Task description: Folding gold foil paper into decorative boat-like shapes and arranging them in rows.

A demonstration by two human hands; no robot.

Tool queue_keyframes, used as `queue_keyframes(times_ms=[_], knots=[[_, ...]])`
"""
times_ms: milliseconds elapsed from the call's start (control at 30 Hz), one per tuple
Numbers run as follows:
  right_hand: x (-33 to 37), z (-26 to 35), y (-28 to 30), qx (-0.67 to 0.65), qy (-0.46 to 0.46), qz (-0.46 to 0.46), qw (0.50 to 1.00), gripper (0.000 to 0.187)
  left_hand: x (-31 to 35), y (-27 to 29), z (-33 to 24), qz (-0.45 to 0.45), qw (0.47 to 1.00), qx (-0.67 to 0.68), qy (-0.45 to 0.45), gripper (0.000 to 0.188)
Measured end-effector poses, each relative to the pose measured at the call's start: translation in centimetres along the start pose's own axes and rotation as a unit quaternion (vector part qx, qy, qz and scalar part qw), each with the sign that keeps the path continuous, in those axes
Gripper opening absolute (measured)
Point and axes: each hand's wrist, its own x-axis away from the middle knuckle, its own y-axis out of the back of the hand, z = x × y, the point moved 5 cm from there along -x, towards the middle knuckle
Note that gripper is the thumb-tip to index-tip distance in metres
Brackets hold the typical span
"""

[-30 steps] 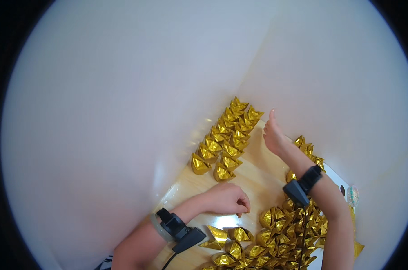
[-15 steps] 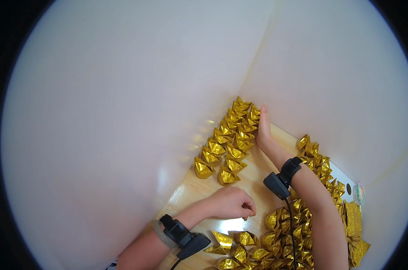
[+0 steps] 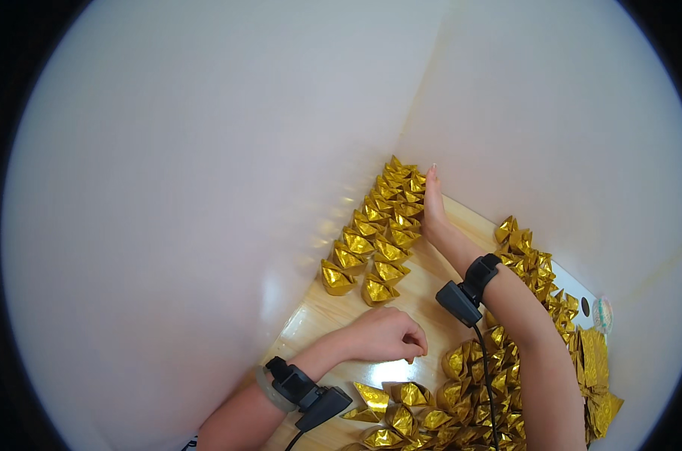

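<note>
My right hand is stretched out flat on its edge, fingers pointing away. Its palm lies along the right side of a double row of folded gold paper ingots, at the far end. My left hand is closed, back upward, over the wooden tabletop, just nearer than that row. Its curled fingers hide whatever they may hold. Loose gold paper pieces lie nearer than my left hand, and a dense heap of gold paper ingots lies beside and partly behind my right forearm.
White walls close off the table on the left and far right. More gold ingots line the right edge, beside a white box. A stack of flat gold paper is at the right. Black wrist devices trail cables.
The whole view has shifted slightly. My right hand stays flat against the row of ingots, and my left hand stays closed in nearly the same place.
</note>
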Motion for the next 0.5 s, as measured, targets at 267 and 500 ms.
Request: queue_keyframes(times_ms=[267, 500], knots=[[-1.8, 6.8, 7.2, -0.011, 0.019, 0.009, 1.000, 0.090, -0.9, -0.1, -0.2, 0.031, 0.996, 0.070, 0.043, 0.018], [6.9, 23.0, 21.4, 0.521, 0.157, -0.006, 0.839, 0.029, -1.1, -0.4, -0.6, 0.020, 0.995, 0.081, 0.048, 0.018]])
